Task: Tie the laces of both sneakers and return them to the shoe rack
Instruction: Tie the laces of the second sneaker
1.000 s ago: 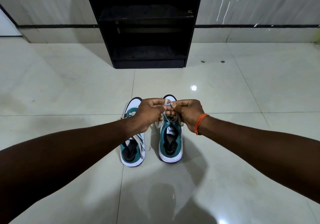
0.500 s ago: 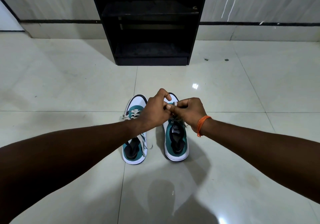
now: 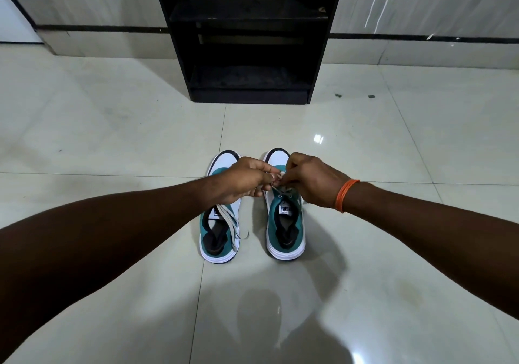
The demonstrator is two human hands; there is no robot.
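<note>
Two white and teal sneakers stand side by side on the floor, toes pointing away from me. Over the right sneaker (image 3: 285, 228) both hands meet: my left hand (image 3: 241, 181) and my right hand (image 3: 311, 179) each pinch a strand of its grey laces (image 3: 278, 185) above the tongue. An orange band circles my right wrist. The left sneaker (image 3: 220, 240) has loose grey laces trailing over its opening and down its right side; my left hand hides its front part. The black shoe rack (image 3: 250, 54) stands beyond the sneakers against the wall, and the shelves that show hold nothing.
Glossy cream floor tiles (image 3: 112, 139) spread on all sides of the sneakers. A grey wall with a dark stripe (image 3: 421, 37) runs behind the rack. Two small dark specks (image 3: 370, 96) lie on the floor to the right of the rack.
My hands have moved slightly apart while still pinching the laces of the right sneaker. The view has shifted a little, so the sneakers sit lower and more of their toes shows.
</note>
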